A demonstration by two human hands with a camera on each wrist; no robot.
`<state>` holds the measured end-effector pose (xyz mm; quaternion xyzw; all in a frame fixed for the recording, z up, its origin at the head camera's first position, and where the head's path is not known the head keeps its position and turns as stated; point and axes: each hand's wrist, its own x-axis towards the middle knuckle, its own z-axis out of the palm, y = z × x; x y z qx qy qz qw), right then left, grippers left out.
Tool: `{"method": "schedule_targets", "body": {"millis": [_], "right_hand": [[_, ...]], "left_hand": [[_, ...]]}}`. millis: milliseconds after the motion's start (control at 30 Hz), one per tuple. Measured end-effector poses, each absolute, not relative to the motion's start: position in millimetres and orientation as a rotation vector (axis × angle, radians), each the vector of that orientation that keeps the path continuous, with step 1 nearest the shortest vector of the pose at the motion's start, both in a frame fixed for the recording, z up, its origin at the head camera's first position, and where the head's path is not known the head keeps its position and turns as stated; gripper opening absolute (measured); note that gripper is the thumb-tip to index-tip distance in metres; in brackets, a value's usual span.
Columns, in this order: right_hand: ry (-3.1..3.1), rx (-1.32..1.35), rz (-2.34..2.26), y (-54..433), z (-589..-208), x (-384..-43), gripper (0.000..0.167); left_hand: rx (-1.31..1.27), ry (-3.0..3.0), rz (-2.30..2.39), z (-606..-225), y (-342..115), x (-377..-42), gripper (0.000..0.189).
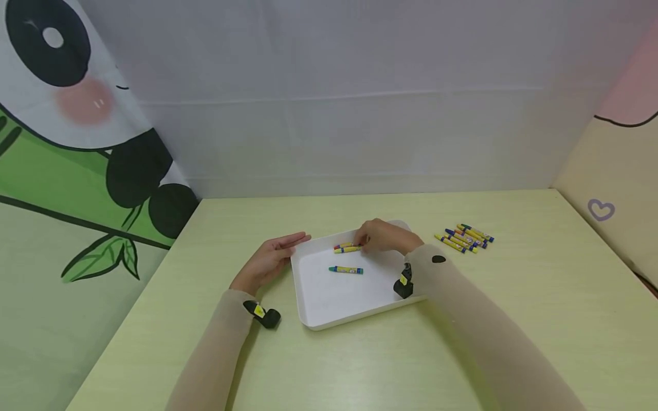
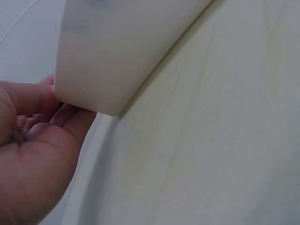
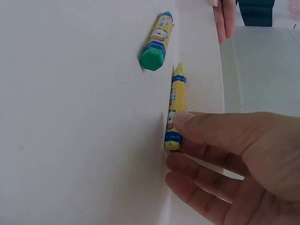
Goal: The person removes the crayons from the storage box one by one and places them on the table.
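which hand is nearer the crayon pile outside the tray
Right: the right hand is over the tray, left of the crayon pile; the left hand is at the tray's left edge, on the side away from the pile.

Crayon pile (image 1: 465, 238) R of tray (image 1: 334, 299)

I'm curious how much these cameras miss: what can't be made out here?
Head view: right edge of the white tray, partly hidden by the right sleeve.
Head view: printing on the crayon pile, too small.
Left wrist view: bluish smudges on the white tray, too blurred to identify.
Right wrist view: part of the yellow crayon, covered by the thumb of the right hand.
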<state>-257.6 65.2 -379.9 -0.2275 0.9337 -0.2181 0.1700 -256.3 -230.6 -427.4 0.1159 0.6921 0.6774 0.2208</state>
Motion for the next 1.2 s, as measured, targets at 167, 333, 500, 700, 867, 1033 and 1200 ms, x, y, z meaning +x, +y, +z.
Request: {"method": "schedule_targets", "body": {"millis": [167,333,500,700,867,1033,1200], "right_hand": [[2.645,-0.648,-0.614,64,-382,-257,0.019],[2.639,-0.647,-0.622,64,-384,-258,0.016],[2.638,-0.666,-0.632,64,-383,-258,0.017],[2.615,-0.677,-0.676,68,-382,-256,0.019],[2.619,-0.708,-0.707,73,-376,-255,0.018],[2.644,-0.726,-0.715,83,-368,-253,0.016],[2.662,-0.736,-0.756,96,-357,-249,0.015]], "left_hand": [[0.315,1.917,1.867,-426,-230,-256,0.046],[0.309,1.925,1.865,-426,-230,-257,0.046],[0.31,1.925,1.864,-427,-231,-258,0.046],[0.317,1.906,1.869,-428,-231,-258,0.046],[0.325,1.91,1.864,-428,-231,-258,0.046],[0.329,1.924,1.855,-429,-232,-259,0.046],[0.323,1.926,1.862,-429,-232,-259,0.045]]}}
